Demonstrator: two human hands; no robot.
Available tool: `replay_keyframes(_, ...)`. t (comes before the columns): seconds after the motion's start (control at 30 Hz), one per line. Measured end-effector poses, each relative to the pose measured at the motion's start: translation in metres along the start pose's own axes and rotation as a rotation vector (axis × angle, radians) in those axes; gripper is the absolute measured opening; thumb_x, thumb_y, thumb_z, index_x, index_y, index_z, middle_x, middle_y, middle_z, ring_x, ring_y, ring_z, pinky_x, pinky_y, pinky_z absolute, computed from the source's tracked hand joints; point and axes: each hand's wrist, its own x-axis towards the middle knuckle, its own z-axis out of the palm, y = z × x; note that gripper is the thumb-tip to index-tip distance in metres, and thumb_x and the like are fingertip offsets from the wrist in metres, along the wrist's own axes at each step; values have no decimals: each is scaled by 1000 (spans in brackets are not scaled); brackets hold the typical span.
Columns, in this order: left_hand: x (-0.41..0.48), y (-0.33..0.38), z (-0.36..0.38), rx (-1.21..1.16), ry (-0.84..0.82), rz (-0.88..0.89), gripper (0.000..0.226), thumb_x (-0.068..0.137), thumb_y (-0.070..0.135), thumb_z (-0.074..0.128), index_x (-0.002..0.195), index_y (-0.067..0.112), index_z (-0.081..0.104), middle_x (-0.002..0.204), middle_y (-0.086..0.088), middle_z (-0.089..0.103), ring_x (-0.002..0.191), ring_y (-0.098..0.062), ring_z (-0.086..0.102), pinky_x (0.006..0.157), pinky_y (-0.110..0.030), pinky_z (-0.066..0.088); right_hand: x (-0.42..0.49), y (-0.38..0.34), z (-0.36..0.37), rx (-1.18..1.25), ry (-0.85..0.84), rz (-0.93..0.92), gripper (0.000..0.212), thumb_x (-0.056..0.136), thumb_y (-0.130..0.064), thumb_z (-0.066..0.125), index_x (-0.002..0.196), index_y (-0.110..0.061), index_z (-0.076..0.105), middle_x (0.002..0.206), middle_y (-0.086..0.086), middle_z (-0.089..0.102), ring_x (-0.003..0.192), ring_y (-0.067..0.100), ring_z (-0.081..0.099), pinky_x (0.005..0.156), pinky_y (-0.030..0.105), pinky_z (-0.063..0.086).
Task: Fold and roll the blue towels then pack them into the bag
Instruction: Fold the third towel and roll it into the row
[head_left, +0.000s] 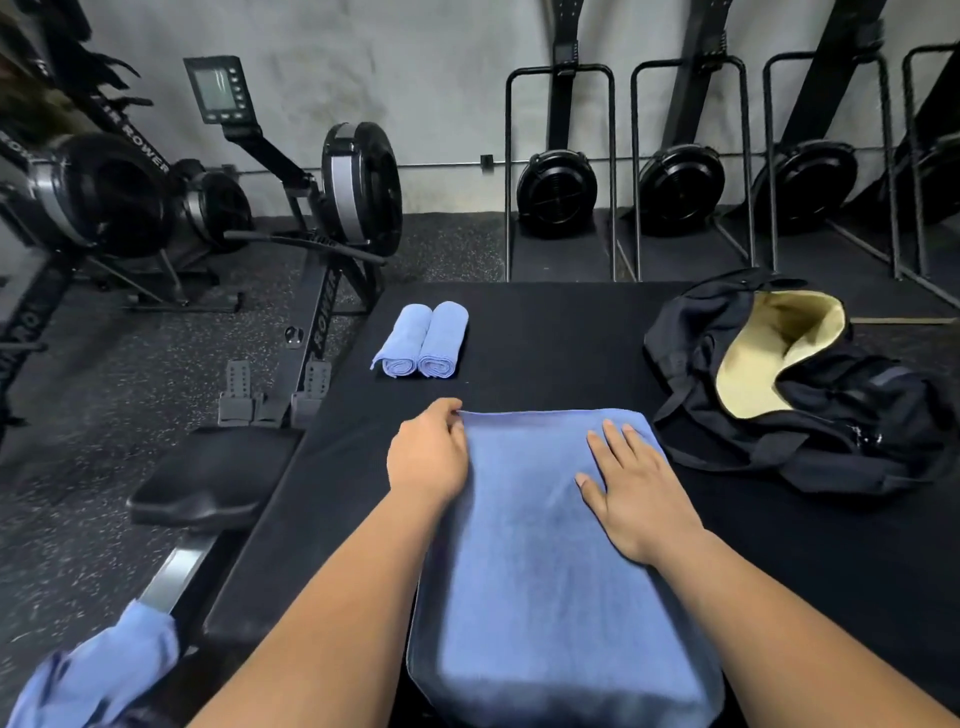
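The left hand pinches the far left corner of the folded towel, its fingers curled over the edge. The right hand lies flat on the cloth near the far right corner, with fingers straight and slightly spread, grasping nothing. Both forearms reach forward along the sides of the cloth.

The folded towel is a long blue strip on the black table, running from the near edge away from the person. Beyond it, toward the far left of the table and well apart from it, the two rolled towels lie side by side and touching. Their spiral ends face the person.

To the right, the black bag sits slumped on the table just beside the strip's far right corner. Its mouth gapes open onto a pale yellow lining.

Off the table at lower left, a crumpled blue towel lies by the rail of a rowing machine. That machine's black seat sits next to the table's left edge. Several upright rowers stand against the grey wall behind.
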Motion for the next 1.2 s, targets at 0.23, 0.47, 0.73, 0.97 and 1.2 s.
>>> replay_keyframes(0.23,-15,-21,32,389,-273,278,66,107,62,23,164,29,23,175,7,14,161,-9,7,130,-46,-7,32,8,-3,-12,-5,58,79,101,-68,9,168,-28,3,175,-4,-9,161,18,-12,131,38,2)
replay_keyframes(0.47,13,-20,42,586,-381,257,87,99,76,2,168,24,-7,174,-3,-21,159,-17,-26,129,-49,-13,58,17,1,-16,5,51,86,93,-72,3,168,-29,7,176,-4,-4,161,20,-7,131,40,7)
replay_keyframes(0.73,11,-12,44,708,-168,438,63,105,59,28,147,16,47,142,-13,49,132,-34,43,106,-43,33,53,0,-9,-262,197,-90,37,103,-44,52,123,-15,63,129,11,56,115,35,51,83,45,46)
replay_keyframes(0.97,-16,-11,26,587,-108,504,31,107,42,38,107,25,64,97,5,65,89,-24,62,99,-36,38,20,-5,-20,-58,106,-47,22,108,-30,44,124,-20,55,121,4,63,108,30,55,86,40,46)
replay_keyframes(1.2,-69,-29,-9,426,-274,633,59,103,63,35,147,28,52,153,6,49,144,-17,43,126,-41,19,-50,14,-30,-10,42,-262,51,107,-55,33,144,-24,52,158,2,41,147,23,37,116,36,34)
